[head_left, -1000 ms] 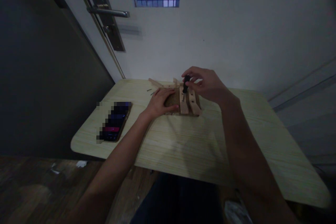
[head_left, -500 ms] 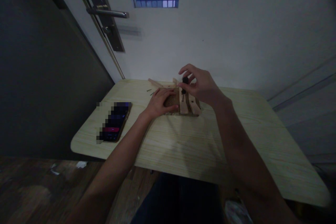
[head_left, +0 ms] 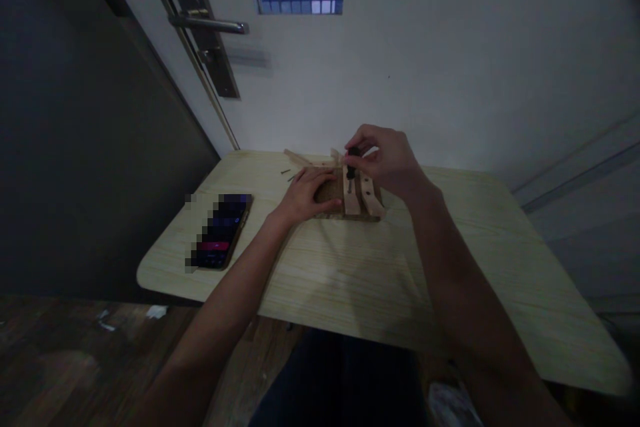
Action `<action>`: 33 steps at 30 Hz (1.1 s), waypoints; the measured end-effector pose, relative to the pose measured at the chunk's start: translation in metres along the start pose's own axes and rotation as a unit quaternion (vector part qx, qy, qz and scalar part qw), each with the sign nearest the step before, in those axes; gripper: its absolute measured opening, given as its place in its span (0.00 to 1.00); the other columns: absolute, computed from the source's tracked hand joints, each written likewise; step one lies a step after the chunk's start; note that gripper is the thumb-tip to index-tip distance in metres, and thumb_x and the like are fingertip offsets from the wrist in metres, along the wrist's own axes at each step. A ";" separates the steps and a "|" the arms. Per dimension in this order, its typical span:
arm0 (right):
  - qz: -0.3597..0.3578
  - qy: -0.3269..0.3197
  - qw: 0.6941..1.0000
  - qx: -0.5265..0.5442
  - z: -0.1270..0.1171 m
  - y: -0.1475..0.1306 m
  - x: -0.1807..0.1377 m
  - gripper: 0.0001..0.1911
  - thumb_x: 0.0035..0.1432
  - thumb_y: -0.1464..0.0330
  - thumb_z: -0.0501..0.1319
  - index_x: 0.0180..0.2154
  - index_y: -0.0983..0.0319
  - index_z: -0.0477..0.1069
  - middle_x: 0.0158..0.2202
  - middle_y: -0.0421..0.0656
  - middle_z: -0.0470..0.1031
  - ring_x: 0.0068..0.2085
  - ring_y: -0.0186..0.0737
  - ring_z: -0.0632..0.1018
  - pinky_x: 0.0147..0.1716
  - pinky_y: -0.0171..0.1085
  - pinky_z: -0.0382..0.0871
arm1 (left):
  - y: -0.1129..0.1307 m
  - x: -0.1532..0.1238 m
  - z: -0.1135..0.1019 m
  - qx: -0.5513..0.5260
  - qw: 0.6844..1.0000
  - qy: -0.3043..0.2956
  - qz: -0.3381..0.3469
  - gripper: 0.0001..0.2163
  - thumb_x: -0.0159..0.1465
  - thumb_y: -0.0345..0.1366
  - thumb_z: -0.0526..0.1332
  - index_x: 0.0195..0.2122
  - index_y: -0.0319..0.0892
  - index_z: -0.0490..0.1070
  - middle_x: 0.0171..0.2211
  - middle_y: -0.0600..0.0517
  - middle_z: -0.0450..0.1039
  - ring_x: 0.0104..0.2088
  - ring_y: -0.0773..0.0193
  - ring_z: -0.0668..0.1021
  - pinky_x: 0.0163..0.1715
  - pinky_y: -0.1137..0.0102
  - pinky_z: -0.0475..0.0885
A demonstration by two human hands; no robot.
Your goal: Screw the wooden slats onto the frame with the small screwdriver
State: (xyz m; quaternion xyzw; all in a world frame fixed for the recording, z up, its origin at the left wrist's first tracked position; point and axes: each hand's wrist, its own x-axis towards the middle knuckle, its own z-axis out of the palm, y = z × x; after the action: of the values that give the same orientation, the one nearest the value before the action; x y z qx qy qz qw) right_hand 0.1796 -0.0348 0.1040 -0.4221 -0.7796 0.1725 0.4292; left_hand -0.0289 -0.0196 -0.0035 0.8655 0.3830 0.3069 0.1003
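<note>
My right hand (head_left: 383, 157) pinches the dark handle of a screwdriver (head_left: 352, 163), held upright with its tip down at a pale wooden strip (head_left: 352, 201). This strip lies across a brown board (head_left: 327, 192). A second pale strip (head_left: 370, 197) with dark holes lies beside it on the right. My left hand (head_left: 307, 195) rests flat on the board's left part, fingers spread, thumb pointing toward the strips. Whether a screw sits under the screwdriver tip is too small to tell.
Loose screws (head_left: 285, 172) and a thin wooden piece (head_left: 297, 157) lie behind my left hand. A phone (head_left: 223, 232) lies at the left of the light wood table (head_left: 310, 280). A white door (head_left: 425, 47) with a metal handle (head_left: 215, 26) rises behind.
My right fingers have closed more tightly round the screwdriver handle, and that hand has turned slightly. My left hand stays on the board. The view has shifted a little.
</note>
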 end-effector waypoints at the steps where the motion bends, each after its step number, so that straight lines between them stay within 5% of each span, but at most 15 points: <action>1: -0.001 0.009 1.000 -0.013 0.001 0.001 0.000 0.11 0.51 0.62 0.70 0.29 0.60 0.72 0.28 0.40 0.77 0.30 0.37 0.76 0.30 0.36 0.69 | 0.000 0.000 0.000 0.002 1.000 -0.004 -0.005 0.27 0.62 0.54 0.67 0.57 0.47 0.71 0.62 0.44 0.71 0.64 0.47 0.71 0.65 0.46 0.61; 6: -0.005 0.031 0.998 -0.060 0.002 -0.002 -0.001 0.18 0.50 0.55 0.72 0.28 0.59 0.69 0.25 0.38 0.72 0.28 0.35 0.72 0.28 0.35 0.65 | 0.003 0.000 -0.003 0.008 1.000 -0.008 -0.008 0.28 0.62 0.55 0.66 0.58 0.45 0.71 0.62 0.44 0.71 0.64 0.46 0.71 0.66 0.45 0.60; 13: -0.023 -0.014 0.999 -0.019 -0.010 -0.003 -0.003 0.07 0.52 0.67 0.68 0.36 0.61 0.77 0.37 0.43 0.81 0.32 0.37 0.77 0.33 0.37 0.72 | 0.006 -0.001 -0.007 0.016 1.000 -0.011 -0.010 0.27 0.62 0.54 0.66 0.57 0.44 0.72 0.63 0.43 0.71 0.63 0.46 0.72 0.66 0.48 0.62; 16: -0.010 -0.015 1.000 -0.020 -0.011 0.000 -0.003 0.10 0.53 0.71 0.64 0.39 0.60 0.79 0.41 0.45 0.82 0.33 0.38 0.79 0.33 0.38 0.74 | 0.006 -0.001 -0.008 0.021 1.000 -0.010 -0.013 0.26 0.62 0.54 0.66 0.57 0.45 0.72 0.63 0.44 0.71 0.63 0.46 0.72 0.66 0.47 0.62; 24: 0.007 0.015 0.998 -0.055 -0.005 -0.001 0.000 0.09 0.47 0.67 0.72 0.30 0.62 0.74 0.25 0.40 0.75 0.28 0.36 0.74 0.30 0.37 0.69 | 0.004 0.001 -0.004 0.012 1.000 -0.003 -0.003 0.27 0.61 0.54 0.68 0.56 0.44 0.72 0.62 0.43 0.72 0.63 0.47 0.72 0.65 0.47 0.62; 33: -0.028 -0.027 0.998 -0.058 -0.011 0.003 -0.003 0.08 0.55 0.69 0.67 0.39 0.62 0.80 0.37 0.44 0.82 0.32 0.37 0.77 0.34 0.37 0.73 | 0.001 -0.001 -0.004 0.014 1.000 -0.013 -0.004 0.28 0.61 0.54 0.68 0.58 0.45 0.71 0.63 0.43 0.70 0.64 0.46 0.70 0.66 0.46 0.61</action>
State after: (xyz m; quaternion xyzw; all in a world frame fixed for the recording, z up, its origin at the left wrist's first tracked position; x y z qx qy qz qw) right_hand 0.1910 -0.0370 0.1070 -0.4191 -0.8113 0.1265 0.3875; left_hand -0.0306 -0.0213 -0.0004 0.8691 0.3893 0.2901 0.0942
